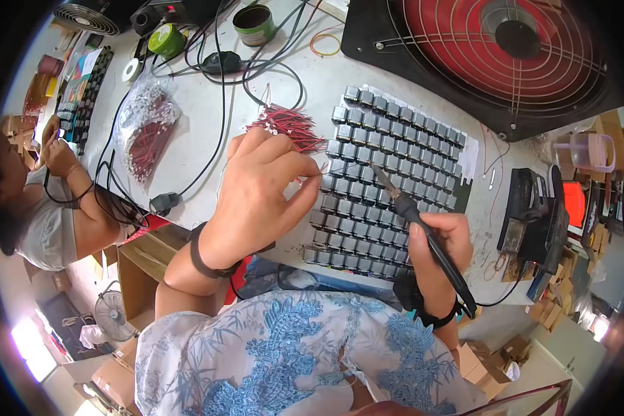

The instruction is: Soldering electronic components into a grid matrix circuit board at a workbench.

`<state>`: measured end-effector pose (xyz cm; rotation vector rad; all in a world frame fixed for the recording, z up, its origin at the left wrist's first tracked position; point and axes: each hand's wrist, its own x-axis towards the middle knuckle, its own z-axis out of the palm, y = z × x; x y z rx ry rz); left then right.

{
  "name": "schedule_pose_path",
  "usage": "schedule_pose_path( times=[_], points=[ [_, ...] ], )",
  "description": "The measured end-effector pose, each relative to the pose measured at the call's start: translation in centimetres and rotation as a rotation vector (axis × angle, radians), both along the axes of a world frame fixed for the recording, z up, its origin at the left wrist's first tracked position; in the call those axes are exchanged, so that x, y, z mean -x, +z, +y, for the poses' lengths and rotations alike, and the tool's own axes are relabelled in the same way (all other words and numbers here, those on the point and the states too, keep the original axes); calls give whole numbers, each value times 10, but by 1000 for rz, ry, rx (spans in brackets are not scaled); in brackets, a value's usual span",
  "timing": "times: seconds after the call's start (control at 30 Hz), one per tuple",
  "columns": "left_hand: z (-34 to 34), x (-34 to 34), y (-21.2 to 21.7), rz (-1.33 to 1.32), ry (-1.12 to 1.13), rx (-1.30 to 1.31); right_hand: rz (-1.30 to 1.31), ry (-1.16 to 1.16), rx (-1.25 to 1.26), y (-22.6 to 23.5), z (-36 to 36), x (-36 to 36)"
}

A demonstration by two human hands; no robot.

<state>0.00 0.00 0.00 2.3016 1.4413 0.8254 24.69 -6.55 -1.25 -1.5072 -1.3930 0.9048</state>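
Note:
My right hand point(440, 253) grips a black-handled soldering iron point(423, 225) like a pen. The iron's metal tip points up and left over the rows of small silver-grey block-shaped parts point(388, 184), which stand packed close together. At the left edge of these rows, my left hand point(253, 191) pinches a thin red wire between thumb and forefinger. The wire is mostly hidden by the fingers. Just beyond that hand lies a loose pile of short red wires point(295, 125) with small white ends.
A clear bag of white-ended red wires point(145, 135) lies left. Black cables point(223, 64) cross the table near a green tin point(254, 26). A large caged fan point(513, 48) stands far right, a black device point(527, 215) at right. Another person point(48, 208) works at left.

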Motion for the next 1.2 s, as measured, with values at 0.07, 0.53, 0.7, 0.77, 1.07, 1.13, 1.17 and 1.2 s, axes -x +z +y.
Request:
schedule_pose_path(
  times=[0.07, 0.53, 0.7, 0.77, 1.07, 1.13, 1.17, 1.2],
  points=[
    [0, 0, -1, 4, 5, 5, -31, 6, -35, 0, 1, 0],
    [2, -4, -3, -31, -20, -15, 14, -58, -69, -2, -4, -5],
    [3, -5, -4, -33, -24, -16, 3, -39, -75, -1, -3, -4],
    [3, -5, -6, -32, -29, -19, -15, -32, -76, -1, -3, -3],
    [4, -7, -6, -34, -29, -17, 34, -31, -3, -2, -4, -3],
    [4, -7, -7, -32, -29, -15, 18, -28, -24, -3, -4, -3],
    [4, -6, -7, -30, -30, -12, 2, -27, -45, -3, -3, -3],
    [4, -6, -7, -30, -30, -12, 2, -27, -46, -3, -3, -3]
  ],
)
